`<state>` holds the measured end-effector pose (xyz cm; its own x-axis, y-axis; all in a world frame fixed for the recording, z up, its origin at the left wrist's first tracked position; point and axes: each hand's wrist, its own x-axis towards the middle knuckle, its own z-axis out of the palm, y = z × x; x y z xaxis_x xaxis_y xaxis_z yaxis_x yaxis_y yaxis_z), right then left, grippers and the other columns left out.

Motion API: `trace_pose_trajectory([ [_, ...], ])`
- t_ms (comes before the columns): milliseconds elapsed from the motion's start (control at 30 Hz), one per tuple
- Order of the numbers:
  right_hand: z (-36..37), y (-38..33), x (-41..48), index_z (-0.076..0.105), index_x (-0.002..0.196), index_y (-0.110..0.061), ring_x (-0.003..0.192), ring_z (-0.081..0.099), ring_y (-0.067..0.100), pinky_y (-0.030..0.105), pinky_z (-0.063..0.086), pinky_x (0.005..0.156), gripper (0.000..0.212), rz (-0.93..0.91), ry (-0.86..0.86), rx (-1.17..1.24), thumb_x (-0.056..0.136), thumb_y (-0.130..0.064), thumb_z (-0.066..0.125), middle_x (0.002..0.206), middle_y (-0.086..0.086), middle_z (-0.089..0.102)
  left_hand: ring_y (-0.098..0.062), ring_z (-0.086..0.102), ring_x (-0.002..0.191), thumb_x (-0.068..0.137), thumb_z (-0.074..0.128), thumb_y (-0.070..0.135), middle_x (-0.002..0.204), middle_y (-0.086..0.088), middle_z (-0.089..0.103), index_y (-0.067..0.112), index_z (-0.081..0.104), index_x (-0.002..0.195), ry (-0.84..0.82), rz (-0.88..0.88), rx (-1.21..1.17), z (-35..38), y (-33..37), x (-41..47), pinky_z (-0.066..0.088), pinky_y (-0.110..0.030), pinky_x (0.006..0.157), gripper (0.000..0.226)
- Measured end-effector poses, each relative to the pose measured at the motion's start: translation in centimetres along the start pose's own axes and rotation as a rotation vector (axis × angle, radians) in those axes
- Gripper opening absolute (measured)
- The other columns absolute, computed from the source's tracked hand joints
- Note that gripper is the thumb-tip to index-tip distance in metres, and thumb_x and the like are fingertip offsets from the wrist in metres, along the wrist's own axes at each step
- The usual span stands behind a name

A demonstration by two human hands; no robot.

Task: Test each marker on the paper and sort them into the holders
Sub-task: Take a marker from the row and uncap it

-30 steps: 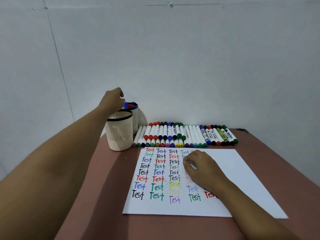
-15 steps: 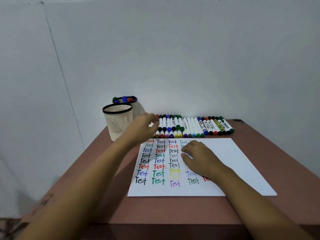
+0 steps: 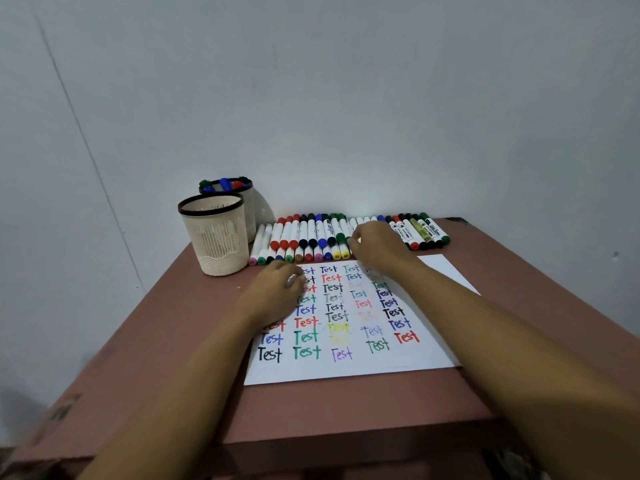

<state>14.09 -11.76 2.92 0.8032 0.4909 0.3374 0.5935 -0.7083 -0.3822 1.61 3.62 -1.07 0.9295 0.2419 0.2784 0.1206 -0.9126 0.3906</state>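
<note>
Head view, down onto a reddish-brown bench (image 3: 166, 341) set against a pale grey wall (image 3: 346, 98). Left hand (image 3: 277, 292) resting on the far left corner of the paper (image 3: 408, 356), fingers (image 3: 298, 279) loosely curled with nothing visible in them, likely steadying the sheet. Right hand (image 3: 375, 249) reaching over the markers (image 3: 311, 237) lined along the far edge, fingers (image 3: 354, 241) bent down onto the white barrels; pinching one or merely touching, cannot tell. Probably picking the next marker to test. Coloured "Test" words across the paper. Two holders at the far left corner: rear holder (image 3: 254, 206) with several markers, near holder (image 3: 213, 237) showing no caps above its rim.
</note>
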Motion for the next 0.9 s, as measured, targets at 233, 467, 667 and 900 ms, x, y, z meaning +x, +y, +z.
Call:
trace_pose_trajectory([
  [233,1.8,-0.3,2.5,0.055,0.103,-0.001,0.113,0.047,0.035,0.035,0.039,0.082,0.021,0.091,-0.057,-0.145,0.093,-0.012,0.042,0.119,0.018,0.052,-0.02,0.045,0.118,0.098,0.039,0.033,0.133,-0.005,0.045,0.017,0.054,0.126,0.002,-0.008,-0.001,0.2,-0.1,0.1,0.036,-0.029,0.097,0.035],
  [467,2.9,-0.2,3.1,0.056,0.112,0.0,0.123,0.04,0.033,0.038,0.038,0.094,0.026,0.178,0.024,-0.106,0.095,-0.014,0.042,0.128,0.017,0.048,-0.02,0.044,0.119,0.098,0.039,0.032,0.133,-0.006,0.044,0.016,0.052,0.127,0.0,-0.001,0.007,0.2,-0.1,0.0,0.036,-0.029,0.097,0.036],
  [667,2.6,-0.7,3.2,0.047,0.071,-0.007,0.094,0.054,0.03,0.03,0.039,0.065,0.022,0.25,0.106,0.048,0.091,-0.015,0.049,0.093,0.013,0.059,-0.02,0.045,0.117,0.098,0.038,0.033,0.132,-0.006,0.045,0.017,0.053,0.126,-0.008,-0.008,0.003,0.1,-0.3,0.0,0.038,-0.031,0.097,0.035],
  [900,-0.5,-0.5,1.5,0.048,0.069,0.0,0.053,0.035,0.018,0.024,0.023,0.048,0.021,0.372,0.33,0.47,0.087,-0.012,0.049,0.056,0.012,0.04,-0.02,0.049,0.115,0.099,0.039,0.028,0.129,-0.008,0.052,0.013,0.052,0.127,0.132,-0.04,-0.054,-0.2,0.0,0.1,0.038,-0.03,0.092,0.035],
])
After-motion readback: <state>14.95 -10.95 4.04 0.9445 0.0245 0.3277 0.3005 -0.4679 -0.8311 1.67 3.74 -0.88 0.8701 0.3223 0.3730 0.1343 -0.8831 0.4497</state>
